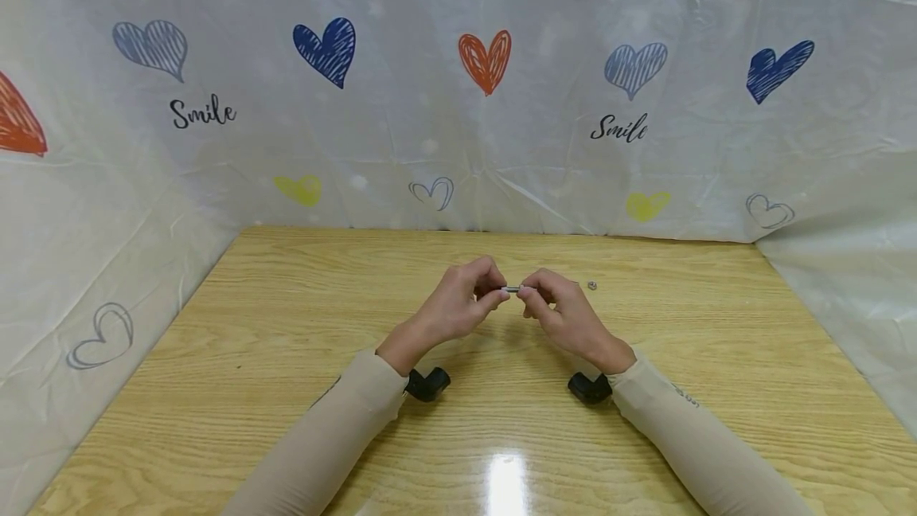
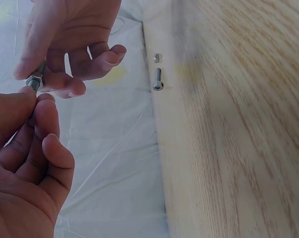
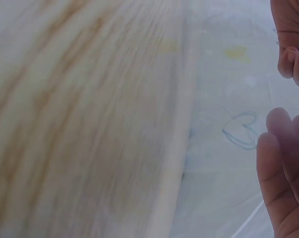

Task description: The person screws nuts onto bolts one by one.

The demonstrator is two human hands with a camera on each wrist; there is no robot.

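Observation:
In front of me, above the table, my left hand [image 1: 458, 301] pinches a metal bolt [image 1: 512, 289] between thumb and fingers. In the left wrist view the threads of this bolt [image 2: 33, 84] show between the two hands, and its head is hidden in the left fingers. My right hand [image 1: 569, 315] pinches a nut [image 2: 37, 73] at the bolt's far end, its other fingers loosely spread. How far the nut sits on the thread I cannot tell. In the right wrist view parts of the right hand [image 3: 283, 173] and left hand [image 3: 293, 39] appear, without the bolt.
Behind my right hand a second bolt [image 2: 158, 79] and a loose nut [image 1: 591, 285] lie on the wooden table [image 1: 286, 301]. A pale cloth [image 1: 401, 126] printed with hearts hangs behind the table's back edge. Black wrist devices [image 1: 428, 385] sit below both wrists.

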